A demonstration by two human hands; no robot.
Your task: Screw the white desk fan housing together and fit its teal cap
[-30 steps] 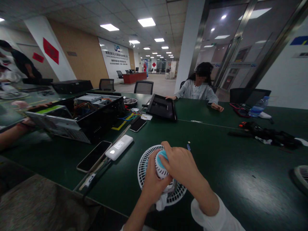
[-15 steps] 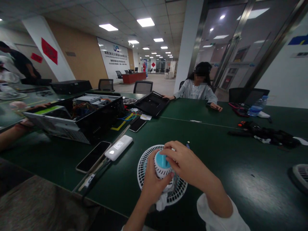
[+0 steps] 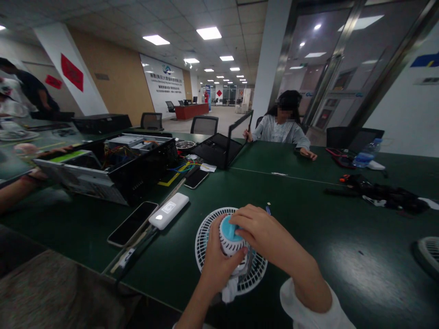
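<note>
A small white fan lies with its round grille (image 3: 202, 249) face down on the table in front of me. From the middle of it rises the white motor housing (image 3: 230, 247), slotted around the side and topped with a light-blue knob (image 3: 227, 225). My left hand (image 3: 219, 265) is wrapped around the housing, thumb on the near side and fingers on the left. Over the top, my right hand (image 3: 262, 230) has its bent fingers closed on the blue knob; its fingertips are partly hidden. White fabric or plastic (image 3: 229, 291) shows below the housing.
Left of the fan lie a white power bank (image 3: 169, 211), a dark phone (image 3: 133, 224) and another phone (image 3: 196, 178). Farther left stands an opened computer case (image 3: 137, 167). Across the green table a seated person (image 3: 283, 123) holds a black frame (image 3: 229, 148). A bottle (image 3: 367, 153) stands right.
The person opposite has tilted a black frame upright from the dark panel. My right hand has shifted slightly on the blue knob; my left hand stays around the housing.
</note>
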